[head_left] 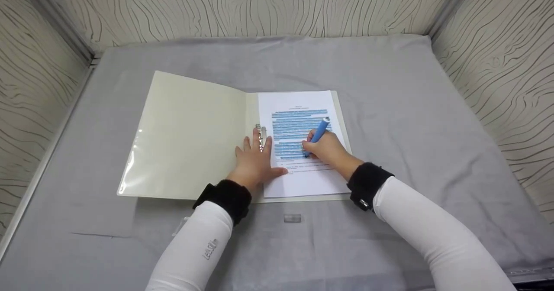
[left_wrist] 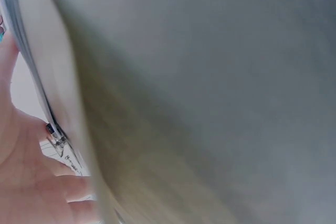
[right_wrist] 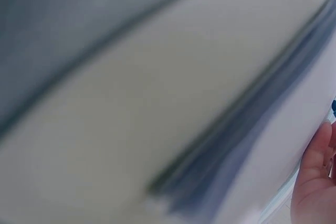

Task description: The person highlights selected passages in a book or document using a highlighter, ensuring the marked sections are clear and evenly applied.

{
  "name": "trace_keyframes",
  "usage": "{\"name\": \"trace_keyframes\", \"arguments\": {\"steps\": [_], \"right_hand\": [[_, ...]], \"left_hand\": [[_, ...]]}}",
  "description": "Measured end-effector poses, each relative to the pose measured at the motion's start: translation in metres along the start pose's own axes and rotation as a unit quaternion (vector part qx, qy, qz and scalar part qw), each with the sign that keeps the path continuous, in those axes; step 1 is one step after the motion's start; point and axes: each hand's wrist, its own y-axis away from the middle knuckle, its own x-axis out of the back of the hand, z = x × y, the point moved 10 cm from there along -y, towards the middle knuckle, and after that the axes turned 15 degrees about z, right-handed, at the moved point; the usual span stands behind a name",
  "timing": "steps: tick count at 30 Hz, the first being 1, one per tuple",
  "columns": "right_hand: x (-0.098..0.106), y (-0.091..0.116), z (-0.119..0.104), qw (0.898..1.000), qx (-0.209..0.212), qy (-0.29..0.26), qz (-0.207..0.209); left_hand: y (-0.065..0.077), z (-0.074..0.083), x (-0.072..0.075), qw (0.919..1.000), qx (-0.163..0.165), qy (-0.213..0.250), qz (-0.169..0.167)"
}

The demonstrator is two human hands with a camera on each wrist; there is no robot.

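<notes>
My right hand (head_left: 328, 147) pinches a blue highlighter (head_left: 320, 129), its tip down at the lower end of the blue-marked lines on a printed sheet (head_left: 303, 182). The sheet tops a stack in an open cream ring binder (head_left: 190, 139). With fingers spread, my left hand (head_left: 255, 163) rests over the binder's spine, its thumb on the sheet's left margin. Metal rings (head_left: 261, 136) show between those fingers. In the left wrist view the left palm (left_wrist: 31, 171) lies along the binder's edge; the right wrist view catches part of the right hand (right_wrist: 317, 179) beside the pages.
A small grey rectangular piece (head_left: 292, 218) lies on the grey cloth (head_left: 389, 87) in front of the binder. Something small and clear pokes out beside the left forearm. Wood-patterned panels (head_left: 242, 7) stand at the back and both sides.
</notes>
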Motion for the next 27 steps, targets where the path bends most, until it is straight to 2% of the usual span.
{"name": "trace_keyframes", "arguments": {"steps": [27], "right_hand": [[0.0102,-0.0016,0.0066,1.0,0.009,-0.01,0.018]], "left_hand": [[-0.001,-0.0014,-0.001,0.9999,0.006,0.009,0.0]]}}
